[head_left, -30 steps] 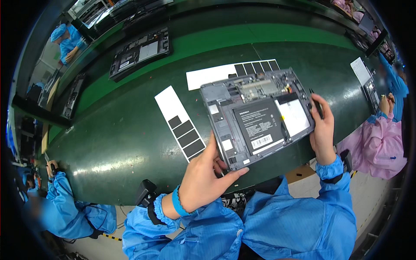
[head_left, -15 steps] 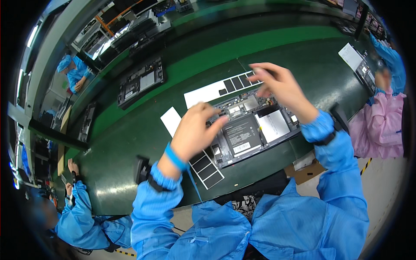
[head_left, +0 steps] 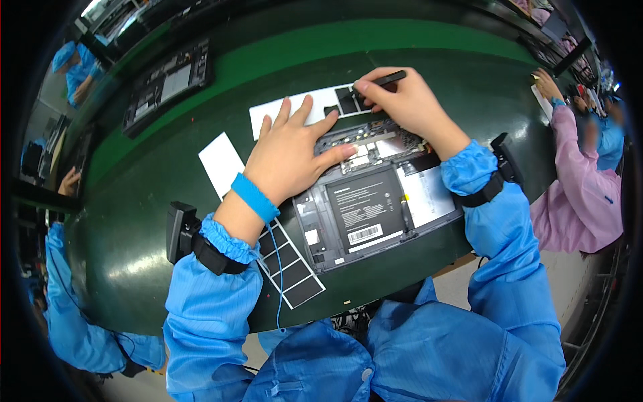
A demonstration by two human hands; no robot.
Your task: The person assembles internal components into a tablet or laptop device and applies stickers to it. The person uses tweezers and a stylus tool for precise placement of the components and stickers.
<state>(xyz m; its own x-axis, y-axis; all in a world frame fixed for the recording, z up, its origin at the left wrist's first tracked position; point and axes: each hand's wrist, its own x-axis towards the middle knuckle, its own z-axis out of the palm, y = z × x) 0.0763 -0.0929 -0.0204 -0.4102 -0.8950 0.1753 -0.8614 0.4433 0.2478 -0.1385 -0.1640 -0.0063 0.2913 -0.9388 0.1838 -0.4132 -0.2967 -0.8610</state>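
An opened laptop base lies before me, its black battery, silver plate and circuit board uncovered. My left hand is open, fingers spread, reaching from the board's left part to a white sheet of black rectangular stickers behind the laptop. Pinched in my right hand is a slim black pen-like tool; its tip is hidden behind the fingers, close to the sheet's black rectangles. A second sticker sheet runs under my left wrist, along the laptop's left side.
Another opened laptop base rests at the far left of the green table. A blue strap with a cord circles my left wrist. A person in pink works at the right; blue-sleeved people are at the left.
My left hand has spread out and reached onto the far sheet. My right hand has closed around the black tool at that sheet. The view has shifted, and the person in pink has an arm stretched forward.
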